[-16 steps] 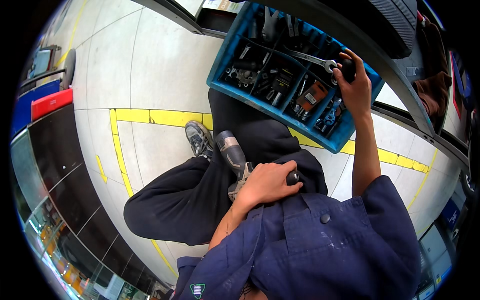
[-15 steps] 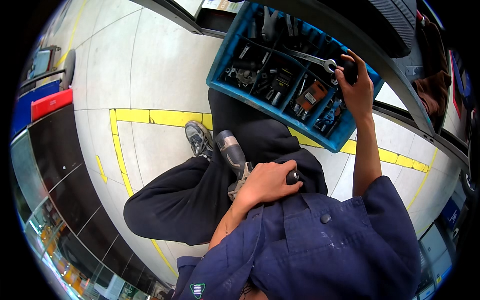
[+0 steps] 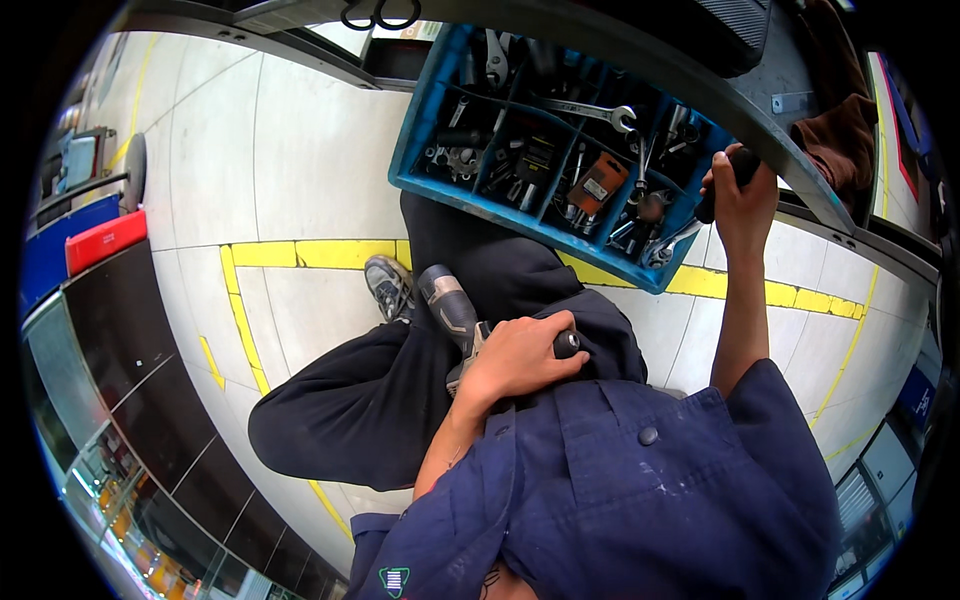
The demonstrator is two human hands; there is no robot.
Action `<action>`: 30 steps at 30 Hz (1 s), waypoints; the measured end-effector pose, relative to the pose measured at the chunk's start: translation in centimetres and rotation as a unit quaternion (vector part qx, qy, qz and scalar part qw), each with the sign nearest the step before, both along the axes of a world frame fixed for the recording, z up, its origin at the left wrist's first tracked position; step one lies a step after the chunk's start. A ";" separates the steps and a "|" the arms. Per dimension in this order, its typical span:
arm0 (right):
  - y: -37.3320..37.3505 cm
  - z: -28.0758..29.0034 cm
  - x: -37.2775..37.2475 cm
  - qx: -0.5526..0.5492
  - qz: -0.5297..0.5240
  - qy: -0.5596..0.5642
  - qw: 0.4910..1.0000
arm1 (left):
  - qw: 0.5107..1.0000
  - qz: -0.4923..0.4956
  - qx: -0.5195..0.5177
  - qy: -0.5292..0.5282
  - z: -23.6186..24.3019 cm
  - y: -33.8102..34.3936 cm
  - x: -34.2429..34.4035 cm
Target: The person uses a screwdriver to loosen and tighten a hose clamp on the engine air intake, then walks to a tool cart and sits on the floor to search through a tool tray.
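Note:
My right hand (image 3: 742, 195) is closed around the black handle of a tool (image 3: 707, 203), at the right end of a blue divided tool tray (image 3: 540, 222). Its silver shaft slants down over the tray's near right corner; the kind of tool cannot be made out. In my lap, my left hand (image 3: 520, 355) is closed on a dark cylindrical piece (image 3: 567, 344) with a small silver tip. Under that hand and beside it lies a grey-and-black power tool (image 3: 450, 305), partly covered by the fingers. An open-end wrench (image 3: 590, 110) lies across the tray's dividers.
Sockets, pliers (image 3: 497, 58) and an orange packet (image 3: 600, 182) fill the tray's compartments. A dark metal shelf edge (image 3: 790, 170) overhangs its far right side, with a brown cloth (image 3: 835, 140) behind. Yellow tape (image 3: 330, 254) marks the tiled floor. A red box (image 3: 105, 242) stands far left.
My right hand has moved right and slightly nearer, from over the tray to its right end, and the tool's handle and shaft now show. My left hand keeps its hold in my lap.

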State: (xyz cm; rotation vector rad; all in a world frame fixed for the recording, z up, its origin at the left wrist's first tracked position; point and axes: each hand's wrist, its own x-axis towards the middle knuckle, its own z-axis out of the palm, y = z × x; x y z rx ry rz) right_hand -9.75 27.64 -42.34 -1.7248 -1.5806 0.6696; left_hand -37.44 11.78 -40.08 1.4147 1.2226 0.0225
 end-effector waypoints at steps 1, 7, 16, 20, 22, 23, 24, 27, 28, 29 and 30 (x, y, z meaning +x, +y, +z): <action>-0.4 -0.1 -0.1 0.012 -0.006 -0.006 1.000 | 1.000 0.000 -0.002 0.002 0.1 0.0 0.0; -2.6 0.6 -1.6 0.126 0.066 -0.032 0.989 | 1.000 -0.004 0.008 0.011 0.2 0.0 0.1; -2.7 4.6 -8.1 0.252 0.239 0.072 0.935 | 1.000 0.000 0.015 0.001 0.0 -0.2 -0.1; -2.9 4.6 -12.9 0.301 0.442 0.111 0.838 | 1.000 -0.006 0.020 0.005 0.2 -0.1 -0.1; -3.5 3.5 -15.9 0.316 0.507 0.097 0.796 | 0.999 -0.007 0.043 0.003 -0.2 -0.5 -0.1; -3.5 2.6 -17.1 0.327 0.522 0.100 0.781 | 0.999 -0.005 0.030 0.011 0.5 -0.2 0.0; -3.2 1.6 -18.2 0.337 0.538 0.103 0.766 | 1.000 -0.013 0.014 0.026 0.7 0.2 0.0; -1.5 -0.3 -20.3 0.296 0.578 0.080 0.756 | 0.997 -0.027 -0.038 0.062 1.5 0.7 0.2; -1.2 -0.9 -20.9 0.266 0.592 0.069 0.758 | 0.999 -0.020 -0.018 0.045 1.2 0.6 0.1; -1.0 -1.5 -21.4 0.263 0.603 0.050 0.751 | 1.000 -0.013 0.003 0.028 0.7 0.1 0.0; -0.9 -2.2 -21.9 0.260 0.614 0.031 0.744 | 1.000 -0.006 0.024 0.010 0.4 -0.1 -0.1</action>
